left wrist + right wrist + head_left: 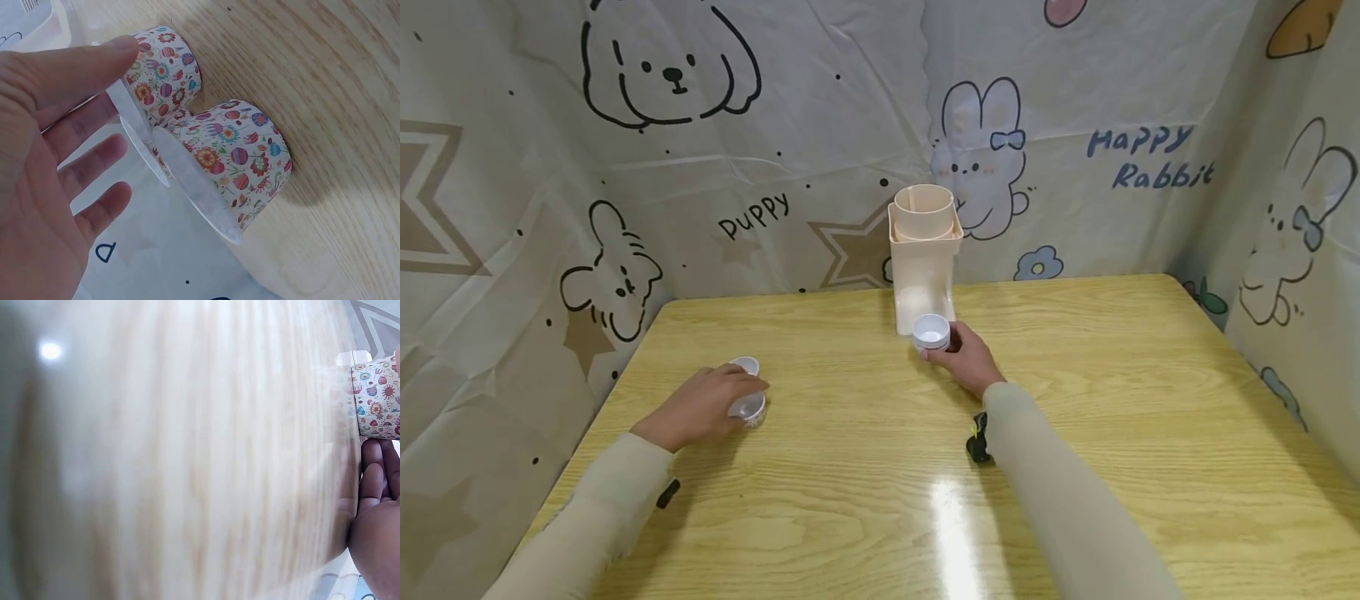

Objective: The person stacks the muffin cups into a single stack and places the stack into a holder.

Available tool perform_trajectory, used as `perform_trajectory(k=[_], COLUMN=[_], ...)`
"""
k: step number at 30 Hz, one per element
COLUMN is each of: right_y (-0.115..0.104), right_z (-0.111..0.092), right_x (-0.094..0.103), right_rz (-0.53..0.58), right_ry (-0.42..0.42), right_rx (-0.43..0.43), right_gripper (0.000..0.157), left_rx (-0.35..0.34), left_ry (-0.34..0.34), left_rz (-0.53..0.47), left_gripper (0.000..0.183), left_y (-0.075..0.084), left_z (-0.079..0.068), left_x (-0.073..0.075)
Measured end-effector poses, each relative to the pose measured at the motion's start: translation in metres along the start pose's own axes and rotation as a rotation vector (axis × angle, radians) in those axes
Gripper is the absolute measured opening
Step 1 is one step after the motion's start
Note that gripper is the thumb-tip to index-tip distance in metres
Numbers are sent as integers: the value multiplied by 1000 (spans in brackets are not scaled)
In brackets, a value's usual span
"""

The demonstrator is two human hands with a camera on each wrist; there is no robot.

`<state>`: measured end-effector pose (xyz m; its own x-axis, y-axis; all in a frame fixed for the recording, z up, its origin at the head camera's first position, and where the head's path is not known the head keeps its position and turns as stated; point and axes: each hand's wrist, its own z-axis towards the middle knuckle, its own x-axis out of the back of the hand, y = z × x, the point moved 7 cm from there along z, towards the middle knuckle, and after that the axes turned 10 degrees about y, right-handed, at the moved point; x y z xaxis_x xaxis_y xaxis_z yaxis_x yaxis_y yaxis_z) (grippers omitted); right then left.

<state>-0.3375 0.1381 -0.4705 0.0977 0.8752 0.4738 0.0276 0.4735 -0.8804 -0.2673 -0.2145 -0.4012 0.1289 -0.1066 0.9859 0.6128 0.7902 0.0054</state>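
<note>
My right hand [967, 360] grips a small white paper cup [931, 332] in front of the beige holder [921, 275]. The right wrist view shows that cup's floral print [377, 400], with curled fingers beside it. On the left, two more floral paper cups stand side by side on the table, a nearer cup [748, 408] and a farther cup [746, 365]. Above and beside them is my left hand [711, 402], its fingers spread and nearly straight. In the left wrist view, the thumb [94, 65] overlaps the rim of one cup [165, 69]; the other cup [228, 159] sits beside it.
The beige holder, with a round tube [923, 212] in its top, stands near the back edge of the wood-grain table [850, 483]. A printed cloth [850, 125] hangs behind and at both sides. Small black devices show under both wrists.
</note>
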Motion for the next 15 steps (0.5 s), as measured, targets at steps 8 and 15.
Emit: perform_trajectory(k=[8,15], right_y=[1,0], right_z=[3,1], right_x=[1,0], right_rz=[-2,2], right_ry=[0,0], right_rx=[-1,2], right_gripper=[65,64], left_rx=[11,10], left_ry=[0,-9], left_rz=[-32,-39], left_gripper=[46,46], left_y=[1,4], left_z=[2,4], left_x=[0,-3])
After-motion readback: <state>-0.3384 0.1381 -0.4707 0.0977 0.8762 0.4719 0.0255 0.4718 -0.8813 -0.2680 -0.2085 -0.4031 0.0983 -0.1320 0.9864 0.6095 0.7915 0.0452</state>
